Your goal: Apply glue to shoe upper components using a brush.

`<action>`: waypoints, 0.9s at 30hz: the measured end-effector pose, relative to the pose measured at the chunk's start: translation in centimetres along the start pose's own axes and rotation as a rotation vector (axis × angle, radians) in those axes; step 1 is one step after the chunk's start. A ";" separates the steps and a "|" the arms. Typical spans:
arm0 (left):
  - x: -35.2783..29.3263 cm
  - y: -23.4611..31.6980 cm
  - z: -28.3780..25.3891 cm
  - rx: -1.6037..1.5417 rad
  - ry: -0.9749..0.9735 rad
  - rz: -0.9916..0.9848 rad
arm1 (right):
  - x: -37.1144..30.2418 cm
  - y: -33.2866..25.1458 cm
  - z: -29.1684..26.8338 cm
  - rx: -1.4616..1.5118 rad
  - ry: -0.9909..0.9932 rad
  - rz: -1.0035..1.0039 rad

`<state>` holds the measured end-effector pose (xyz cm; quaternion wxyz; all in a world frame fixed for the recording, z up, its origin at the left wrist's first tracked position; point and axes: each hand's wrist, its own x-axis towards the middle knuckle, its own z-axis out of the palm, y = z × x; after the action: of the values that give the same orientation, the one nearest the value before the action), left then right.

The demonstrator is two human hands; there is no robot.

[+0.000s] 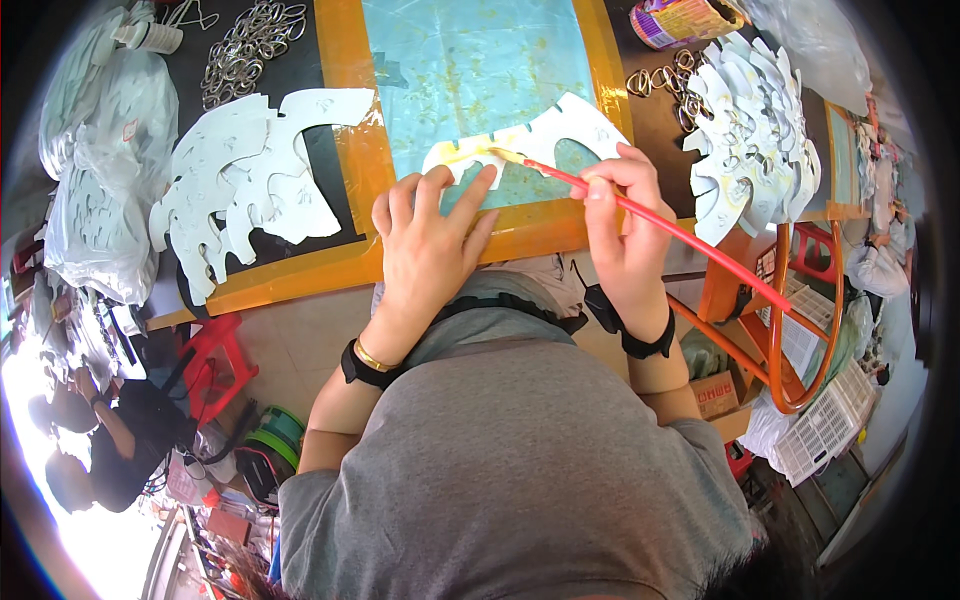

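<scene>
My right hand (632,225) is closed around the red handle of a paintbrush (690,238). The brush tip touches a white cut-out piece (575,125) with curved notches, over a yellowish wet-looking smear on its left part. My left hand (430,235) lies with fingers spread at that piece's near left edge, fingertips resting on or beside it. Under the piece is a light blue sheet (480,60) spotted with yellow and bordered by orange-brown tape (350,90).
Stacked white cut-outs (250,170) lie at left, and a heap of smeared ones (750,130) at right. Metal rings (250,50) sit behind the left stack. A purple-and-yellow container (680,22) stands back right. Below are a red stool (218,370) and another person (130,440).
</scene>
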<state>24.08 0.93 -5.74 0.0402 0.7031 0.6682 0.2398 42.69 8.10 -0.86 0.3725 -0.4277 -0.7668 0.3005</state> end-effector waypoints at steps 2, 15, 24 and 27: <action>0.0 0.0 0.0 0.003 -0.003 -0.009 | 0.1 0.2 0.1 0.009 0.002 0.005; -1.1 -0.8 -0.5 -0.073 0.043 0.021 | -0.2 -1.0 2.1 0.102 -0.022 -0.134; -1.6 -0.9 -0.1 -0.057 0.067 0.024 | 0.0 -1.4 2.8 0.089 -0.093 -0.189; -1.5 -0.9 -0.2 -0.065 0.077 0.028 | -0.1 -1.4 2.7 0.067 -0.102 -0.176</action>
<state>23.14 -0.44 -6.31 0.0337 0.7010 0.6512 0.2887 39.87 6.99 -1.32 0.3721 -0.3303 -0.8088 0.3135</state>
